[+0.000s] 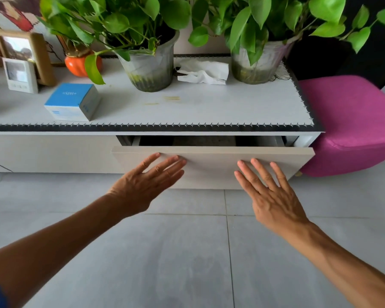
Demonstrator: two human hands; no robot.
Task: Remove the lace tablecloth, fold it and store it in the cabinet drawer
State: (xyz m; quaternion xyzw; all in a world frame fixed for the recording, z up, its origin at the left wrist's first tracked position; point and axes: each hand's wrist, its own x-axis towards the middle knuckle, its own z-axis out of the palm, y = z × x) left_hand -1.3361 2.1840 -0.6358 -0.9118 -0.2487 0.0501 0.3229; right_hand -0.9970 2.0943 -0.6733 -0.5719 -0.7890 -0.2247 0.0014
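The cabinet drawer (211, 160) stands slightly pulled out under the cabinet top, with a narrow dark gap above its pale front. My left hand (142, 185) lies flat with fingers apart against the left part of the drawer front. My right hand (269, 192) is flat and spread against the right part. Both hands hold nothing. Something grey shows dimly inside the gap (203, 141); I cannot tell whether it is the lace tablecloth. The cabinet top (187, 107) is pale grey with a dark stitched border.
On the cabinet top stand two potted plants (150, 63) (260, 61), a crumpled tissue (203, 73), a blue and white box (72, 102), an orange vase (80, 64), a small white clock (20, 75) and a wooden photo frame (27, 54). A magenta stool (351, 123) sits right of the cabinet. Grey floor tiles lie below.
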